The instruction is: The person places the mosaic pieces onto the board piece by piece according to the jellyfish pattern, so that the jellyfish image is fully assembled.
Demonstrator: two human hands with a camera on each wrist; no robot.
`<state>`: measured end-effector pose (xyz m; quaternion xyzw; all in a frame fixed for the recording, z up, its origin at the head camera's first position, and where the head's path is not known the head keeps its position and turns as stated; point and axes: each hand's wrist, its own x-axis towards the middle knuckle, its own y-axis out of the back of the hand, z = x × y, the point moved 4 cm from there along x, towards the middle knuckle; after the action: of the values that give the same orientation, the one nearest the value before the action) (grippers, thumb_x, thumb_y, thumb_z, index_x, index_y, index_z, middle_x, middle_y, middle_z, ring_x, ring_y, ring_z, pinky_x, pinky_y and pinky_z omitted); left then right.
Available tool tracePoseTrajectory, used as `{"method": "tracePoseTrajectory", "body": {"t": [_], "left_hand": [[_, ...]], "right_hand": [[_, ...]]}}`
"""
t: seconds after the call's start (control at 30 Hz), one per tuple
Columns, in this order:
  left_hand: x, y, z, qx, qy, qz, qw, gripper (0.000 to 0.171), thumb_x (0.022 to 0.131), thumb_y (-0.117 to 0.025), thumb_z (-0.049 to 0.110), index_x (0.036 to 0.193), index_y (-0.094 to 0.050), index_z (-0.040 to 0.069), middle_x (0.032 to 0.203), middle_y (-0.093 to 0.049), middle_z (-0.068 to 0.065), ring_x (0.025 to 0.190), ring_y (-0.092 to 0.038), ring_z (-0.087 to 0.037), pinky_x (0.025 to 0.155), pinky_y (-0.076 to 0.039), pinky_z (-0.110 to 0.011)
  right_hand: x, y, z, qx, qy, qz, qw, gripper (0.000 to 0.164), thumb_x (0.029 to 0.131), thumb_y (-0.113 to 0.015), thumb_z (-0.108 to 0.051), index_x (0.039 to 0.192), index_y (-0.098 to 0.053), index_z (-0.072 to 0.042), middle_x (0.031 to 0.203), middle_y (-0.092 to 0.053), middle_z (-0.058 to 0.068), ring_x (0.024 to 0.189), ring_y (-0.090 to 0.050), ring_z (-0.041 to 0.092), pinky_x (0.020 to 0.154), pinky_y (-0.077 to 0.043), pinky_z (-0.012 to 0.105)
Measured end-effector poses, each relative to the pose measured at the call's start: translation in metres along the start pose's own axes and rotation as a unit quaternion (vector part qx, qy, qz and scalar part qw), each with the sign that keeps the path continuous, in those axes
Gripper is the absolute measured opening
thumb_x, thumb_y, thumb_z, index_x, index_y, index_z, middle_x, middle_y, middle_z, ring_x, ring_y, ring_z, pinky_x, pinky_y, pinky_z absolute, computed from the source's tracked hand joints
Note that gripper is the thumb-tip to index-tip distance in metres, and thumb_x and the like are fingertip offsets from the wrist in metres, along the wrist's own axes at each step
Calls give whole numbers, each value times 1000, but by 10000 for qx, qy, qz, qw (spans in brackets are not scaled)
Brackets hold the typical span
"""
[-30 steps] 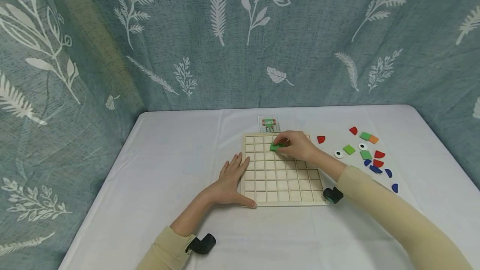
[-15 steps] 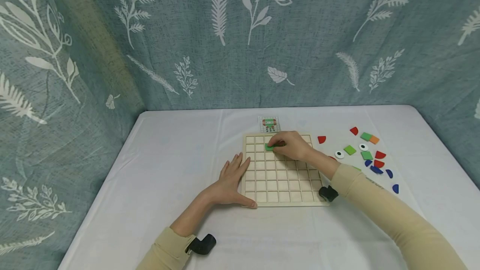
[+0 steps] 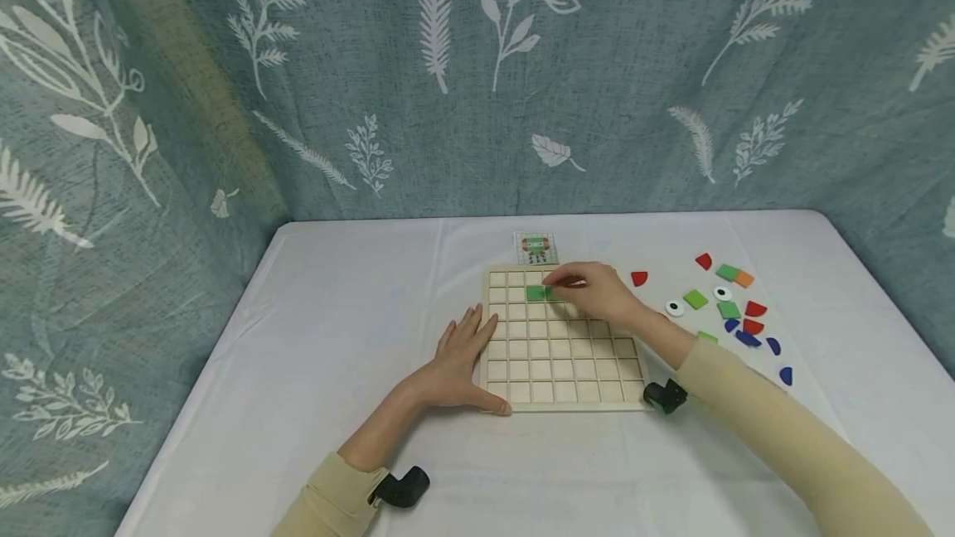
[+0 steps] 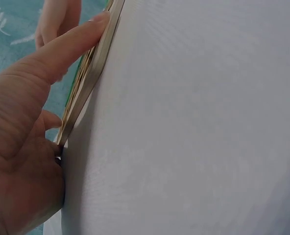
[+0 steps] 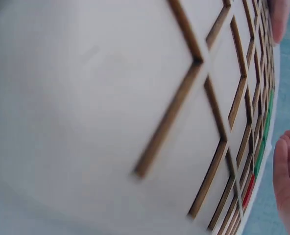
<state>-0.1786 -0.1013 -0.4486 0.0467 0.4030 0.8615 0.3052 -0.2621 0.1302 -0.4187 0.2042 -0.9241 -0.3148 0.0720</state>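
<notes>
My left hand (image 3: 457,367) rests with spread, fairly straight fingers along the left side of a wooden grid board (image 3: 563,406). In the left wrist view its thumb (image 4: 79,44) lies over the board's edge. My right hand (image 3: 593,290) hovers at the upper part of the grid, its bent fingers just above two green square tiles (image 3: 535,293) lying side by side. In the right wrist view the right hand (image 5: 288,171) is apart from the board, and no piece shows in it. A red piece (image 5: 249,190) sits beside the green ones there; from the head it is hidden.
Behind the board lies a small pattern card (image 3: 535,248). To the right, loose pieces are scattered: red quarter-rounds (image 3: 755,308), green squares (image 3: 728,309), an orange square (image 3: 743,278), white eye discs (image 3: 721,293) and blue half-rounds (image 3: 748,338). A patterned curtain (image 3: 477,147) hangs behind.
The right hand slid a green tile leftward into a cell, then let go and drew back to the right, uncovering part of a second green tile. The left hand stayed put.
</notes>
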Motion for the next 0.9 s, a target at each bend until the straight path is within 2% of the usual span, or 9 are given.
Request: {"method": "tracePoseTrajectory", "body": {"t": [0.23,0.47,0.7,0.9], "left_hand": [[0,0,0,-65,20,54,10000,128,66,-88,46,157,-8,4,161,6,-18,148,13,-27,117,10,-46],[1,-1,1,-121,4,50,9999,127,66,-88,45,156,-9,3,161,6,-19,148,13,-27,117,9,-48],[0,0,3,-144,-14,37,9999,128,66,-88,45,156,-8,3,161,7,-19,147,13,-27,116,10,-48],[1,-1,2,-61,0,9,10000,128,66,-88,46,156,-6,4,161,9,-17,147,14,-25,117,10,-46]], "right_hand": [[-22,20,18,565,-597,110,9966,28,96,-63,-19,122,-67,-9,118,-67,9,108,-61,25,88,-50,43],[-47,40,39,702,-948,332,9925,30,96,-63,-21,124,-66,-9,123,-65,11,115,-57,28,92,-48,43],[-74,64,54,781,-1333,505,9867,38,97,-61,-27,129,-62,-6,133,-58,15,117,-54,29,83,-51,27],[-94,83,65,677,-1555,619,9836,43,98,-61,-33,131,-60,-7,132,-58,14,114,-57,25,86,-51,26]]}}
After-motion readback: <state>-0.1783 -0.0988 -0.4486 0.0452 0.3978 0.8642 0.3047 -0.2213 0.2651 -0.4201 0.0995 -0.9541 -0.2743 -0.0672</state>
